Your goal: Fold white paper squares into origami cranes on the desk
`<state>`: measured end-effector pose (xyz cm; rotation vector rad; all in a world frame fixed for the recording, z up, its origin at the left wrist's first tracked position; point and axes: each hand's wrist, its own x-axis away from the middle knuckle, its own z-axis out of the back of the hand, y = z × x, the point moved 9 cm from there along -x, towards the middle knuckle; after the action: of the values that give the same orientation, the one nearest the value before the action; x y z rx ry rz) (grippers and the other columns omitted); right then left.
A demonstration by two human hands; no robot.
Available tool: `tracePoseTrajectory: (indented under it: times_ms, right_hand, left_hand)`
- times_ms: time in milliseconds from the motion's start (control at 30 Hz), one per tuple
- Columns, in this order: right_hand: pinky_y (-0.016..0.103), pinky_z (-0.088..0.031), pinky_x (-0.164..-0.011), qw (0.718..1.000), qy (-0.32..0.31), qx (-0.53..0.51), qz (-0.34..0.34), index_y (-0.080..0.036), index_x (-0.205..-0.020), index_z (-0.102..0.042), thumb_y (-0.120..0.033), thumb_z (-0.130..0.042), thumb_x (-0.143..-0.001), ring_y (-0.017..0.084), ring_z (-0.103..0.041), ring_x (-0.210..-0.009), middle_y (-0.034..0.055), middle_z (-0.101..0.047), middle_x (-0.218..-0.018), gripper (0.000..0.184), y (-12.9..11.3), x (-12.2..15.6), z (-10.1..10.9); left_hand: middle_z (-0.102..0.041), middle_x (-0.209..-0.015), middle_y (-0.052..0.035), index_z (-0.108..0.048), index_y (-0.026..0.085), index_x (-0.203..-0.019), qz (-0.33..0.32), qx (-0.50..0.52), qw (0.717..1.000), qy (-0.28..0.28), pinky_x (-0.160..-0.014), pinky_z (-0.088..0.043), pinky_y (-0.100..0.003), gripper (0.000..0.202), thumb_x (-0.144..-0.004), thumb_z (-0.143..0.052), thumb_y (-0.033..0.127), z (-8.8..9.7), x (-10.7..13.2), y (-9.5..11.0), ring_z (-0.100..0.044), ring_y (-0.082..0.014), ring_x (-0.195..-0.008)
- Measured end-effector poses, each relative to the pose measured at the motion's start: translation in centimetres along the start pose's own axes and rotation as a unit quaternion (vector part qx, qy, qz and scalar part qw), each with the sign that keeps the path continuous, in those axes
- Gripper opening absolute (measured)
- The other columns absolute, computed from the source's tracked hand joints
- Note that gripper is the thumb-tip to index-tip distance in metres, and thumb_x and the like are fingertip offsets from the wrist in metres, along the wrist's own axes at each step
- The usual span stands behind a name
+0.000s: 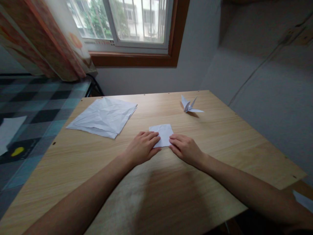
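Observation:
A small white square of paper [164, 133] lies on the wooden table in front of me, apparently folded, with slightly uneven edges. My left hand [146, 144] holds its left side, the fingers across the top and the thumb by the lower edge. At the lower right edge, my right hand [184, 147] grips the paper between fingertips and thumb. Beyond my right hand stands a folded paper crane [189, 106] with pointed wings. Several larger creased white sheets [105, 116] lie stacked at the left. The undersides of my fingers are hidden.
The light wooden tabletop [215, 130] reaches toward the wall below a window [139, 21]. On the left is a surface with a checked cloth [49, 101], carrying a white sheet [12, 130] and a dark item with a yellow mark [21, 151]. A curtain [49, 36] hangs above it.

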<state>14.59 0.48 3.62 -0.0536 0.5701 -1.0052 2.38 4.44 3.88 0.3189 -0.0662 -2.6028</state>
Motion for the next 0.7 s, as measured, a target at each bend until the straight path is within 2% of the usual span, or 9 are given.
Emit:
tracePoseTrajectory:
  times_ms: [133, 200, 267, 367, 500, 567, 633, 700]
  right_hand:
    - [0.043, -0.055, -0.090, 1.000, 0.016, 0.003, -0.014, -0.016, -0.094, -0.068, -0.037, -0.067, -0.089, 0.029, -0.067, -0.102, 0.0159, -0.071, -0.112, 0.021, 0.8, -0.5, -0.2]
    - [0.043, -0.055, -0.088, 1.000, 0.021, 0.009, -0.017, -0.017, -0.089, -0.067, -0.039, -0.067, -0.089, 0.029, -0.067, -0.099, 0.0156, -0.071, -0.109, 0.021, 0.7, -0.8, -0.3]
    - [0.041, -0.054, -0.085, 0.999, 0.023, 0.016, -0.023, -0.019, -0.085, -0.066, -0.032, -0.059, -0.095, 0.027, -0.066, -0.094, 0.0140, -0.071, -0.104, 0.018, 0.7, -1.0, -0.2]
    - [0.040, -0.052, -0.081, 0.999, 0.020, 0.035, -0.037, -0.019, -0.083, -0.064, -0.024, -0.048, -0.099, 0.025, -0.064, -0.089, 0.0134, -0.070, -0.097, 0.023, 0.7, -1.4, -0.2]
    - [0.039, -0.050, -0.075, 0.998, 0.017, 0.024, -0.061, -0.018, -0.084, -0.062, -0.023, -0.053, -0.096, 0.026, -0.060, -0.082, 0.0117, -0.066, -0.087, 0.016, 1.0, -1.6, -0.2]
    - [0.039, -0.051, -0.076, 0.998, 0.027, 0.000, -0.060, -0.018, -0.094, -0.064, -0.020, -0.055, -0.094, 0.026, -0.060, -0.084, 0.0104, -0.066, -0.089, 0.009, 0.8, -1.5, -0.2]
    - [0.040, -0.051, -0.081, 0.999, 0.029, -0.020, -0.040, -0.020, -0.104, -0.065, -0.016, -0.053, -0.094, 0.025, -0.060, -0.090, 0.0099, -0.068, -0.096, 0.016, 0.3, -1.4, -0.4]
    - [0.041, -0.051, -0.086, 0.999, 0.016, -0.027, -0.011, -0.022, -0.106, -0.067, -0.013, -0.050, -0.095, 0.025, -0.061, -0.095, 0.0092, -0.070, -0.102, 0.023, -0.4, -1.3, -0.8]
  left_hand:
    - [-0.069, -0.122, -0.0122, -0.063, 0.017, -0.111, -0.004, 0.025, 0.999, 0.026, -0.097, -0.048, -0.043, 0.026, -0.096, -0.051, 0.035, 0.5, 0.0, 0.0, -0.062, -0.0274, -0.119]
    - [-0.071, -0.115, -0.0112, -0.064, 0.018, -0.105, 0.000, 0.047, 0.998, 0.047, -0.095, -0.049, -0.041, 0.023, -0.096, -0.048, 0.031, 0.8, 0.1, -0.2, -0.065, -0.0258, -0.114]
    - [-0.072, -0.112, -0.0103, -0.065, 0.018, -0.099, 0.003, 0.068, 0.996, 0.061, -0.095, -0.049, -0.041, 0.022, -0.096, -0.045, 0.026, 0.9, 0.1, -0.5, -0.066, -0.0244, -0.109]
    - [-0.072, -0.102, -0.0099, -0.064, 0.017, -0.093, 0.027, 0.089, 0.993, 0.072, -0.090, -0.050, -0.040, 0.022, -0.096, -0.043, 0.022, 0.9, 0.0, -1.2, -0.066, -0.0232, -0.099]
    - [-0.066, -0.084, -0.0080, -0.060, 0.018, -0.081, 0.085, 0.088, 0.989, 0.080, -0.081, -0.049, -0.038, 0.023, -0.097, -0.047, 0.028, 1.1, -0.2, -2.4, -0.060, -0.0222, -0.084]
    - [-0.063, -0.082, -0.0079, -0.059, 0.018, -0.077, 0.118, 0.066, 0.987, 0.084, -0.080, -0.049, -0.039, 0.023, -0.095, -0.051, 0.030, 1.2, -0.2, -2.9, -0.057, -0.0232, -0.084]
    - [-0.062, -0.085, -0.0084, -0.060, 0.018, -0.079, 0.143, 0.036, 0.986, 0.082, -0.080, -0.048, -0.040, 0.020, -0.093, -0.055, 0.031, 1.1, 0.0, -3.2, -0.056, -0.0249, -0.086]
    - [-0.062, -0.092, -0.0094, -0.063, 0.018, -0.088, 0.150, 0.012, 0.984, 0.090, -0.081, -0.048, -0.042, 0.013, -0.092, -0.057, 0.028, 1.2, 0.1, -3.3, -0.055, -0.0261, -0.090]
